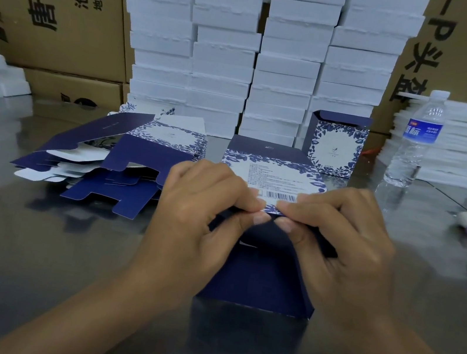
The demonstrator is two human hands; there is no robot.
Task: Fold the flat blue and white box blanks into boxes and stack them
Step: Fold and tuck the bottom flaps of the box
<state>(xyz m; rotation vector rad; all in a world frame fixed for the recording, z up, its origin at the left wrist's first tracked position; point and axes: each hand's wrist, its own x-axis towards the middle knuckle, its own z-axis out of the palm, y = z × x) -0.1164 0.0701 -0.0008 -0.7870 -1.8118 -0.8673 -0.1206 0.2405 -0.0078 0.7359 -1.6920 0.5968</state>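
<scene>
White foam stacks (pixel 255 57) fill 12 o'clock. A pile of flat blanks (pixel 110 168) lies at 9 o'clock. The half-folded box (pixel 259 274) stands dead centre, its body at 6 o'clock below the grip: left hand (pixel 195 232) and right hand (pixel 342 257) both pinch its top flap edge. A finished box (pixel 335 144) stands at 1 o'clock.

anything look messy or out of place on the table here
Only the pile of flat blanks on the left: it is fanned out and crooked, sheets overlapping at different angles. The finished box behind stands upright, top flap open. The water bottle is upright and capped; nothing spilled.
</scene>
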